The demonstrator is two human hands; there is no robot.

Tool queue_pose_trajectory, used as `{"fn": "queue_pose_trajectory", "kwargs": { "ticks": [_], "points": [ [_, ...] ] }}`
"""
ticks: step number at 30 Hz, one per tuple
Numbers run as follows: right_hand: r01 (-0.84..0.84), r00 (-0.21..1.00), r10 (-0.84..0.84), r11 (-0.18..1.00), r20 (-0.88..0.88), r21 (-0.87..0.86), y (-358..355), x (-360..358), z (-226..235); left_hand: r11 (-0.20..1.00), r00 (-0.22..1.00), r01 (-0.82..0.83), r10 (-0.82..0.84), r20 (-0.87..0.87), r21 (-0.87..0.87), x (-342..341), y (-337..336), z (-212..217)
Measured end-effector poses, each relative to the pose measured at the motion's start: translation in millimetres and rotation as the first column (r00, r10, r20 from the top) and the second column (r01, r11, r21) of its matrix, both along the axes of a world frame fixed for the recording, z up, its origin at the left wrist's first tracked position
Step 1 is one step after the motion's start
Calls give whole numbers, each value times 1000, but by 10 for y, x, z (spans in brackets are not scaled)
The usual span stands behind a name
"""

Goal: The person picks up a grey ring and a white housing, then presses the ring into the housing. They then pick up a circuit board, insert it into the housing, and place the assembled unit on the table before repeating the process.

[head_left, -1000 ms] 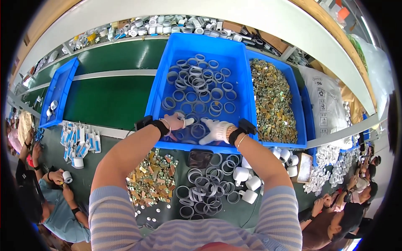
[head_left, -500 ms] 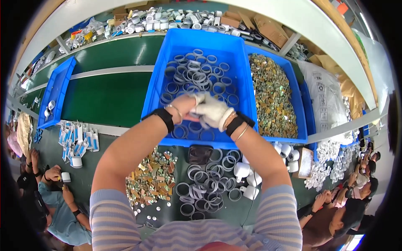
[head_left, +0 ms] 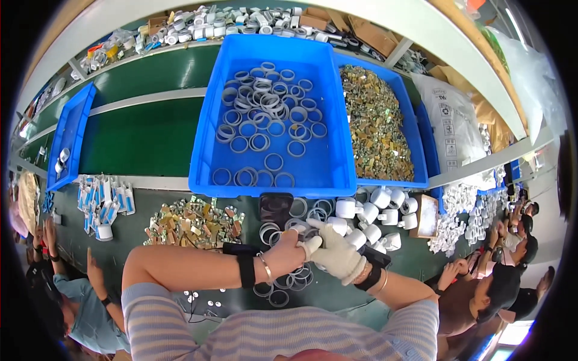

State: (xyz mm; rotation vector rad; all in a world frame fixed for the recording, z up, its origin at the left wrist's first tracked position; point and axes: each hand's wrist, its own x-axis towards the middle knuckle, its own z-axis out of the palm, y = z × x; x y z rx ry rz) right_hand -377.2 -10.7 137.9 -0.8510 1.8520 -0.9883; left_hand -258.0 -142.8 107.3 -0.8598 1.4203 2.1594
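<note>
My left hand (head_left: pixel 288 251), bare with a black wrist strap and a bracelet, and my right hand (head_left: pixel 335 255), in a white glove, meet just above the green bench. Their fingers close together on a bunch of grey rings (head_left: pixel 296 227). Below them a loose pile of grey rings (head_left: pixel 283 287) lies on the bench. Behind the hands stands a large blue bin (head_left: pixel 271 188) with several more grey rings (head_left: pixel 265 114) spread over its floor.
A second blue bin (head_left: pixel 421 174) to the right holds brass-coloured metal pieces (head_left: pixel 376 120). Brass pieces (head_left: pixel 192 219) are heaped on the bench at left, white cylindrical parts (head_left: pixel 373 216) at right, blue-white packets (head_left: pixel 102 201) at far left. Other people (head_left: pixel 490 283) sit on both sides.
Both hands came back out of the blue ring bin, rose together, then dropped toward me to the ring pile on the bench.
</note>
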Motion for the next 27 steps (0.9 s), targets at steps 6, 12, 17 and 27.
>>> {"fn": "queue_pose_trajectory", "kwargs": {
  "ticks": [6,12,17,27],
  "points": [
    [-426,832,494,861,-252,280,-41,-497,-134,860,886,459,-462,42,-222,70,-733,480],
    [-411,831,406,909,-380,72,-1249,-1312,133,715,730,633,-679,-80,-295,174,-1389,314],
    [-41,843,229,929,-486,367,-2432,-2466,-238,746,937,-271,59,-344,-608,-1020,-2459,179],
    [-226,508,532,841,-677,491,-3381,-2349,-960,288,955,288,-20,295,-913,-2193,-3596,-1169]
  ]
}}
